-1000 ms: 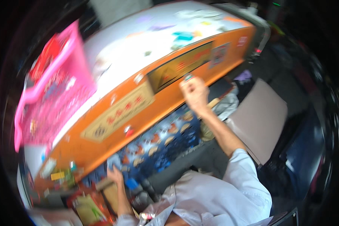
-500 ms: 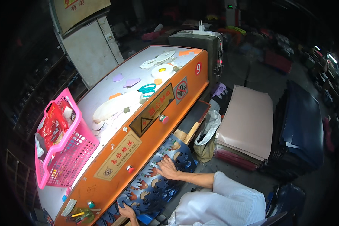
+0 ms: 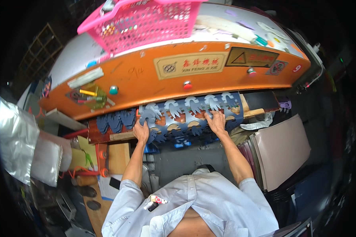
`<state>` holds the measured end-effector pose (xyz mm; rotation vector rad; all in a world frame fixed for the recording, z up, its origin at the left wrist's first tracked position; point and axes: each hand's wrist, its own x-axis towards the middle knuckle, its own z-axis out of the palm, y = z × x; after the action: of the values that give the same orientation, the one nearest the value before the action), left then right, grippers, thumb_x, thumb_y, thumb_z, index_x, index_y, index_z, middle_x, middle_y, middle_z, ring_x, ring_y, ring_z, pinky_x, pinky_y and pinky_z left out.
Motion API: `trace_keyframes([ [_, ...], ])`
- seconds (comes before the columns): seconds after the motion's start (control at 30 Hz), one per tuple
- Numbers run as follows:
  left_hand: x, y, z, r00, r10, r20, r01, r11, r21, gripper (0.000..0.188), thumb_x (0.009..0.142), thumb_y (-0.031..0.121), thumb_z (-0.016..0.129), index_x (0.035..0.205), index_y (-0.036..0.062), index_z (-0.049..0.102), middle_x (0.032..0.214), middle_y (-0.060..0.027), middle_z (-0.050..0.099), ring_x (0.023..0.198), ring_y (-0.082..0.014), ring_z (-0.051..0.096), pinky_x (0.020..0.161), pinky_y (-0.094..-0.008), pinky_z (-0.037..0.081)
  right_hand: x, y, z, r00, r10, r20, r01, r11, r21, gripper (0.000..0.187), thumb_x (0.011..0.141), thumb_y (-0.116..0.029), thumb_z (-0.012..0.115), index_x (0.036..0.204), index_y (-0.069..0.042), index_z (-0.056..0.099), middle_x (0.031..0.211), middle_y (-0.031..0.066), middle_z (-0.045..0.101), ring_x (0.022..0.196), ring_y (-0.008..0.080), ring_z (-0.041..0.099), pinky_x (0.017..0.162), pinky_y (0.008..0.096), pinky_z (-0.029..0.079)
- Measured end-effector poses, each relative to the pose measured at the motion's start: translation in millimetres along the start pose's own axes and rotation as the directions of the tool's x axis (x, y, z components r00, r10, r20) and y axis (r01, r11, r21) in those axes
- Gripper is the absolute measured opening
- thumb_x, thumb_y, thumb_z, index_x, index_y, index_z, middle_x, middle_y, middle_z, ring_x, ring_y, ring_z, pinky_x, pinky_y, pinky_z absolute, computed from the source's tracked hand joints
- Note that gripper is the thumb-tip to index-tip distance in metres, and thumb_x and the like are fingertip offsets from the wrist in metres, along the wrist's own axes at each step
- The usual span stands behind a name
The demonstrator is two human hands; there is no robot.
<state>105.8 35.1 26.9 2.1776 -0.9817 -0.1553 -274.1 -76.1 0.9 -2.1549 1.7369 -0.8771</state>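
A dark blue sheet (image 3: 180, 118) full of curved cut-outs lies along the machine's front, its near edge hanging down. My left hand (image 3: 141, 131) is at the sheet's left end, fingers closed on a curved blue-grey cut piece (image 3: 147, 115); part of the grip is hidden. My right hand (image 3: 216, 121) rests palm down on the sheet's right part, fingers apart and slightly bent. Left of my left hand, stacks of dark blue cut pieces (image 3: 115, 121) sit on the reddish board.
Ahead stands the orange machine beam (image 3: 138, 75) with red and green buttons. On top are a pink basket (image 3: 154, 27) and scraps. At right lies a stack of beige sheets (image 3: 283, 152); at left hang clear plastic bags (image 3: 17, 136). A phone (image 3: 114, 182) lies on paper.
My view has swung left and now faces the machine squarely. Both hands stay at the sheet, the left at its left end and the right on its right part.
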Motion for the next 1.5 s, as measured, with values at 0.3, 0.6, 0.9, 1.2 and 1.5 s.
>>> trace_keyframes([
  [0.3,-109.3,-35.4,-49.4,0.999,0.003,-0.041,-0.015,0.954,-0.298,0.033,0.092,0.0,0.068,0.124,-0.0071,0.067,0.098,-0.022,0.076,0.09,-0.026,0.073,0.086,-0.0377,0.055,-108.3,-22.7,-52.2,0.995,0.007,-0.102,-0.007,1.0,-0.005,0.027,0.093,-0.019,0.076,0.11,0.001,0.073,0.098,0.0168,0.07,0.091,0.0378,0.064,0.085,0.0485,0.05],
  [0.6,-195.7,33.8,-88.2,0.755,-0.057,0.653,0.466,0.747,-0.474,0.015,0.092,0.0,0.061,0.101,-0.0074,0.07,0.077,-0.0046,0.071,0.063,-0.009,0.062,0.059,-0.0287,0.052,-51.6,-71.0,-59.5,0.958,-0.19,0.215,0.19,0.982,0.021,0.082,0.072,-0.04,0.092,0.136,0.0,0.06,0.142,0.025,0.053,0.129,0.0405,0.049,0.102,0.0529,0.047],
  [0.9,-268.9,45.2,-49.6,0.471,-0.072,0.879,0.383,0.915,-0.131,0.033,0.104,0.025,0.068,0.098,-0.0078,0.072,0.079,-0.0086,0.076,0.065,-0.012,0.067,0.061,-0.0304,0.053,-69.0,-19.2,-80.5,0.834,0.034,0.551,-0.414,0.699,0.583,0.082,0.065,-0.033,0.095,0.134,0.0,0.065,0.127,0.0221,0.062,0.119,0.0363,0.057,0.101,0.0492,0.052],
  [1.2,-290.8,43.7,-35.5,0.414,-0.232,0.88,0.528,0.849,-0.024,0.036,0.103,0.031,0.072,0.091,-0.0023,0.068,0.066,0.0037,0.06,0.06,-0.004,0.046,0.054,-0.0265,0.039,-29.9,69.2,-102.4,1.0,0.011,-0.023,-0.013,0.994,-0.104,0.078,0.069,-0.038,0.094,0.129,0.005,0.067,0.128,0.023,0.064,0.116,0.0375,0.055,0.099,0.0495,0.049],
  [1.5,-281.5,55.6,-71.6,0.438,-0.098,0.894,0.399,0.912,-0.095,0.026,0.1,0.017,0.074,0.112,-0.0067,0.075,0.076,-0.0033,0.073,0.064,-0.0063,0.061,0.055,-0.0291,0.05,-105.9,23.2,-122.8,0.989,-0.045,0.14,0.026,0.99,0.137,0.034,0.09,-0.021,0.079,0.114,0.002,0.07,0.106,0.0177,0.068,0.096,0.032,0.06,0.085,0.0448,0.05],
])
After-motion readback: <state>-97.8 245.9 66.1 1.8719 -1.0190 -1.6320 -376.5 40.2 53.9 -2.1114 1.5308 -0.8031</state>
